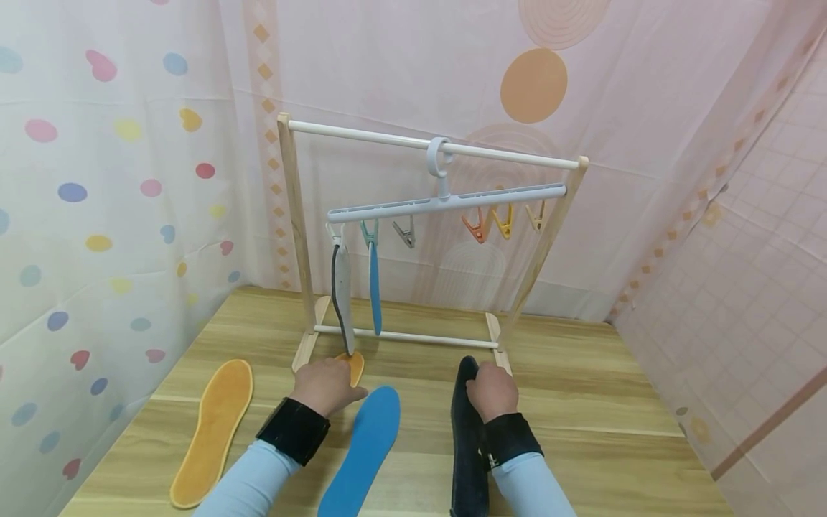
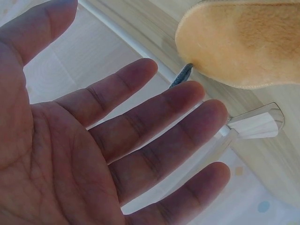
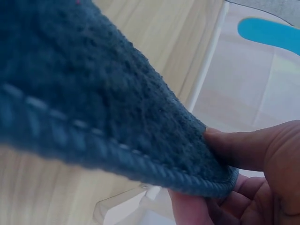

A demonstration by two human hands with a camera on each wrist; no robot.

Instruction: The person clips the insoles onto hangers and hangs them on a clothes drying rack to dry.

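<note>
My right hand (image 1: 492, 390) pinches the far end of a dark fuzzy insole (image 1: 466, 438), thumb on its pile and fingers beneath, as the right wrist view shows close up. My left hand (image 1: 326, 386) has its fingers spread and nothing in its palm (image 2: 61, 164). Partly hidden behind it lies an orange insole (image 1: 355, 365), seen larger in the left wrist view as a fluffy tan insole (image 2: 234, 44). A blue insole (image 1: 365, 452) lies between my forearms. Another orange insole (image 1: 213, 431) rests on the table at the left.
A wood-and-white rack (image 1: 298, 215) stands at the back. From its bar hangs a pale blue clip hanger (image 1: 446, 204), tilted lower at left. A grey insole (image 1: 343, 294) and a blue insole (image 1: 375, 291) hang from its left clips. An orange clip (image 1: 477, 228) and others hang beside them.
</note>
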